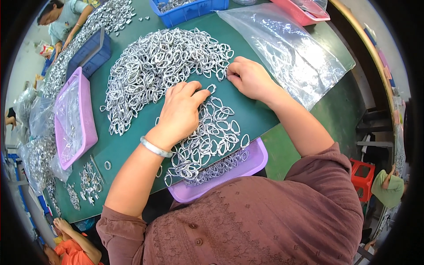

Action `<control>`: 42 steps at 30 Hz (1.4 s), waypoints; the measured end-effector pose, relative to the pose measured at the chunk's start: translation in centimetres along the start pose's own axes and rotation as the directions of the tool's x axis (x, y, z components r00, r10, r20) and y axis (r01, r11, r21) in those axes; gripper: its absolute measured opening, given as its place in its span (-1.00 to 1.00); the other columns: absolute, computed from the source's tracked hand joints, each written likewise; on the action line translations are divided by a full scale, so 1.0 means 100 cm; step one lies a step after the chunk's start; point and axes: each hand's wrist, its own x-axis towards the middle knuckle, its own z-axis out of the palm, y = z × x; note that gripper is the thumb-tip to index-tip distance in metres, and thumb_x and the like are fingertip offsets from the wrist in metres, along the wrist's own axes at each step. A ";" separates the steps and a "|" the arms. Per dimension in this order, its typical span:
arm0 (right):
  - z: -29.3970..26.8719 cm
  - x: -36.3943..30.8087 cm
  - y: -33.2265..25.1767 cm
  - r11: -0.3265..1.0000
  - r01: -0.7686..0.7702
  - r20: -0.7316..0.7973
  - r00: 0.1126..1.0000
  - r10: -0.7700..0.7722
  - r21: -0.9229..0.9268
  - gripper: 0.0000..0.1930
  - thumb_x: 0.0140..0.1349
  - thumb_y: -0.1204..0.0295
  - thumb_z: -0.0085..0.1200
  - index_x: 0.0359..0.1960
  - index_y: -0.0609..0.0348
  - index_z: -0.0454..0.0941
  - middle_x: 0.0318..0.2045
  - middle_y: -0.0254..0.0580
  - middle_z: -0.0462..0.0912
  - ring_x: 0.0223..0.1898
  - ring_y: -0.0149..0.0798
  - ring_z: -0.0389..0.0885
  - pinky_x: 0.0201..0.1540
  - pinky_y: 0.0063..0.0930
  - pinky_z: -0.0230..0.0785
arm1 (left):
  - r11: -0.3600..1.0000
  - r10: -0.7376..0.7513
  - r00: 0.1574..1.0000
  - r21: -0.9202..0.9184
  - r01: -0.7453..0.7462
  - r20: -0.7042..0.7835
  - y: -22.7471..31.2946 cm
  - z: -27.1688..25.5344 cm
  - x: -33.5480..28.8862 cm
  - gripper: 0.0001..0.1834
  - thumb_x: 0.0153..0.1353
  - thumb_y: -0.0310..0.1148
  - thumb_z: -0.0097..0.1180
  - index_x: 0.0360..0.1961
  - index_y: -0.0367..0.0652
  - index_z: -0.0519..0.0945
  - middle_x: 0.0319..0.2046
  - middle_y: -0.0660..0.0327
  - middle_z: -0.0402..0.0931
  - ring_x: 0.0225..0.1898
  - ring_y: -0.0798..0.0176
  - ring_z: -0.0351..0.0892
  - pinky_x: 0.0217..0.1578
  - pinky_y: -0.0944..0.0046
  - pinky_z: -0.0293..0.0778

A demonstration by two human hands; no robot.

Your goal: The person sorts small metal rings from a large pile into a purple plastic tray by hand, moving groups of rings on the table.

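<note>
A large heap of silver-grey, leaf-shaped metal rings [150, 66] covers the middle of the green table [260, 117]. My left hand [183, 108], with a pale bangle at the wrist, has its fingers curled down between this heap and a smaller spread of rings [216, 128]. One ring [211, 88] shows at its fingertips; the thumb is hidden. At the heap's right edge, my right hand [249, 77] has thumb and index finger pinched together beside the outermost rings. What is between them is too small to tell. Below the table edge, a purple basket [256, 161] holds more rings.
A clear plastic bag [287, 53] lies to the right. Another purple basket [88, 119] and a dark blue bin [95, 55] stand left. A blue crate [194, 14] and a pink basket [304, 15] sit at the far side. Other people [68, 22] work nearby.
</note>
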 end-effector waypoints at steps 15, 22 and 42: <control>-0.013 -0.009 0.009 0.973 0.121 0.075 0.988 -0.138 0.195 -0.81 0.17 0.60 0.03 -0.17 0.24 0.56 -0.24 -0.08 0.57 -0.15 -0.01 0.55 -0.06 -0.26 0.42 | 0.996 0.011 1.000 -0.090 -0.013 -0.021 -0.004 0.002 -0.004 -0.63 -0.05 -0.70 -0.10 -0.21 -0.21 0.57 -0.19 0.13 0.52 -0.07 -0.01 0.47 0.02 0.10 0.32; 0.002 -0.019 -0.003 0.921 0.391 0.010 0.921 -0.391 0.006 -0.69 0.21 0.43 0.09 -0.03 0.28 0.56 0.07 0.04 0.51 0.14 0.05 0.44 0.22 -0.16 0.26 | 0.981 -0.011 1.000 -0.191 0.016 0.025 -0.006 -0.003 -0.022 -0.62 0.17 -0.54 -0.02 0.04 -0.27 0.53 0.08 -0.03 0.44 0.15 -0.07 0.40 0.21 0.03 0.25; 0.034 -0.067 -0.076 0.866 0.486 0.111 0.860 -0.498 0.119 -0.37 0.23 0.00 0.09 0.23 0.13 0.36 0.28 0.16 0.28 0.35 0.14 0.19 0.39 0.02 0.00 | 0.974 -0.181 0.980 -0.120 0.191 0.085 0.020 -0.023 -0.128 -0.18 0.18 0.06 0.12 0.32 -0.28 0.26 0.31 -0.15 0.19 0.35 -0.21 0.16 0.33 -0.07 0.08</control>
